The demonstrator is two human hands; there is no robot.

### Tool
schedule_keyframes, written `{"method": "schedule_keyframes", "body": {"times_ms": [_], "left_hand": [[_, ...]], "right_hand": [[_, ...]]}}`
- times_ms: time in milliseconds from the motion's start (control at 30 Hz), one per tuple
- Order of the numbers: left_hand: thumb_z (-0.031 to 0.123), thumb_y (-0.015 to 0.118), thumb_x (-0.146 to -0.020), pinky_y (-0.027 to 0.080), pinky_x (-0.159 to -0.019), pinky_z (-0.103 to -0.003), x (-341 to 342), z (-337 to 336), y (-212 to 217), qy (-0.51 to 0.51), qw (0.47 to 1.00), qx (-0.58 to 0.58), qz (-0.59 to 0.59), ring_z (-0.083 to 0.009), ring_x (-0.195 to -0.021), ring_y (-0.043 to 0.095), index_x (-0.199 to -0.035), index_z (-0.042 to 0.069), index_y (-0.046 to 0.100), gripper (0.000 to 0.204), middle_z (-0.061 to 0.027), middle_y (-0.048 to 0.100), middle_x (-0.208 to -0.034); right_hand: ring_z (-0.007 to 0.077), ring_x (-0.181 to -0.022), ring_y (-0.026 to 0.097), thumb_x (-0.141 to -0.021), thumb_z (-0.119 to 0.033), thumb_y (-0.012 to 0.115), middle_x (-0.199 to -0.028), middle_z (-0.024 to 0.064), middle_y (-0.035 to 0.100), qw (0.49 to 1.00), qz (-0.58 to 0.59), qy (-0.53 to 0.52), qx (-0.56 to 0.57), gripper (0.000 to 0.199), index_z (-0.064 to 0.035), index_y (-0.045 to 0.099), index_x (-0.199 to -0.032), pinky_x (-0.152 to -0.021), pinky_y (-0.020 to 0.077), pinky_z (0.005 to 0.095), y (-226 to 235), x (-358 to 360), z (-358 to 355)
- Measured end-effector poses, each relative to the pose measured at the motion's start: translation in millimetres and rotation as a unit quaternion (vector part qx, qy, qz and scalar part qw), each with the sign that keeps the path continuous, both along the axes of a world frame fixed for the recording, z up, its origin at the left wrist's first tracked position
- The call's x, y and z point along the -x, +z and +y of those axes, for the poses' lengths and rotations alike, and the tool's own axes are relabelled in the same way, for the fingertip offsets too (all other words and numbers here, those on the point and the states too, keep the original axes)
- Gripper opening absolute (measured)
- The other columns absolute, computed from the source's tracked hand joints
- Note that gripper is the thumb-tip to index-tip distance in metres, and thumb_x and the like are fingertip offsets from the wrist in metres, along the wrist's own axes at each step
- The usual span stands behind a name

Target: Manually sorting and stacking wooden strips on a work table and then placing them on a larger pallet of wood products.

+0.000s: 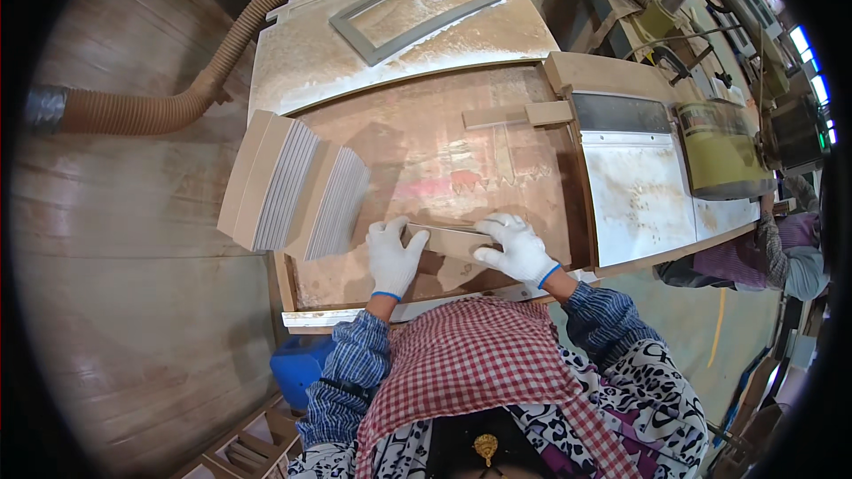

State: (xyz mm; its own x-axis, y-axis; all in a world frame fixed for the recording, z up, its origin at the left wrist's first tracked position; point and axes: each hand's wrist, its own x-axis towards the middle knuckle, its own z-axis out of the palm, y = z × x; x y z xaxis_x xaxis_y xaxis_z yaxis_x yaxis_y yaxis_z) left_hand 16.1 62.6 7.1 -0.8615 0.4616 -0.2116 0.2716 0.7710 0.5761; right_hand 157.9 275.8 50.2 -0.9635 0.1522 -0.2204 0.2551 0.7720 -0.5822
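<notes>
A short tan board (451, 243) is held level over the front of the wooden worktable (426, 137). White knitted gloves cover both hands. My left hand (395, 259) grips the board's left end, thumb along its near side. At the other end, my right hand (516, 253) has its fingers and thumb closed around the board. Whether it is a single board or several laid together I cannot tell. Two leaning stacks of similar boards, a left stack (259, 179) and a right stack (327, 204), stand just left of my left hand.
Two wood strips (493, 117) lie at the table's back right. Behind, a dusty panel (293, 58) carries a grey rectangular frame (355, 42). A ribbed hose (160, 113) curves around the left and back. At right stand a white-topped bench (635, 200), a yellow-green machine (728, 151) and another person (754, 257).
</notes>
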Motion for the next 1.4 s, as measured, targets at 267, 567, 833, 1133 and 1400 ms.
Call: {"method": "schedule_keyframes", "body": {"times_ms": [267,567,833,1133,1400], "left_hand": [[0.046,0.07,-0.086,0.049,-0.085,-0.035,45,-5,-9,-0.013,0.887,-0.095,-0.451,-0.0234,-0.099,0.06,-0.126,-0.005,0.053,0.067,-0.0153,0.063,-0.113],[0.027,0.081,-0.073,0.039,-0.108,-0.041,1,-35,-28,-0.08,0.971,-0.164,-0.156,-0.0384,-0.124,0.046,-0.146,-0.003,0.032,0.093,-0.0245,0.046,-0.13],[0.02,0.083,-0.069,0.036,-0.11,-0.042,-28,-26,-31,-0.073,0.994,-0.082,-0.003,-0.0421,-0.131,0.036,-0.148,-0.001,0.024,0.101,-0.0264,0.034,-0.14],[0.015,0.081,-0.071,0.025,-0.118,-0.04,-38,-17,-53,-0.097,0.983,-0.152,-0.013,-0.0427,-0.147,0.012,-0.153,-0.001,0.007,0.112,-0.0293,0.007,-0.157],[0.025,0.082,-0.073,0.036,-0.111,-0.042,-34,-34,-28,-0.045,0.986,-0.153,-0.049,-0.042,-0.135,0.036,-0.15,-0.001,0.022,0.101,-0.0276,0.028,-0.146]], "right_hand": [[0.0321,-0.116,0.059,-0.079,-0.048,0.076,-0.124,0.0236,0.061,0.891,-0.154,-0.213,0.371,0.083,0.005,0.047,-0.136,-0.099,0.046,0.0382,-39,-17,18],[0.0411,-0.123,0.05,-0.067,-0.024,0.086,-0.134,0.0213,0.049,0.99,-0.007,-0.089,0.108,0.098,-0.0052,0.03,-0.146,-0.101,0.045,0.0437,-41,0,22],[0.0435,-0.128,0.045,-0.064,-0.028,0.088,-0.145,0.0245,0.039,0.994,0.095,0.028,-0.036,0.102,-0.0025,0.032,-0.145,-0.106,0.0406,0.0433,-62,1,37],[0.0402,-0.143,0.029,-0.073,-0.035,0.084,-0.157,0.0261,0.023,0.996,0.053,0.005,0.068,0.111,0.0013,0.016,-0.153,-0.116,0.0304,0.0383,-80,-1,22],[0.0345,-0.1,0.065,-0.09,-0.042,0.063,-0.113,0.0188,0.066,0.97,-0.025,-0.227,0.084,0.045,-0.0041,0.067,-0.115,-0.088,0.0504,0.0402,-54,-9,41]]}}
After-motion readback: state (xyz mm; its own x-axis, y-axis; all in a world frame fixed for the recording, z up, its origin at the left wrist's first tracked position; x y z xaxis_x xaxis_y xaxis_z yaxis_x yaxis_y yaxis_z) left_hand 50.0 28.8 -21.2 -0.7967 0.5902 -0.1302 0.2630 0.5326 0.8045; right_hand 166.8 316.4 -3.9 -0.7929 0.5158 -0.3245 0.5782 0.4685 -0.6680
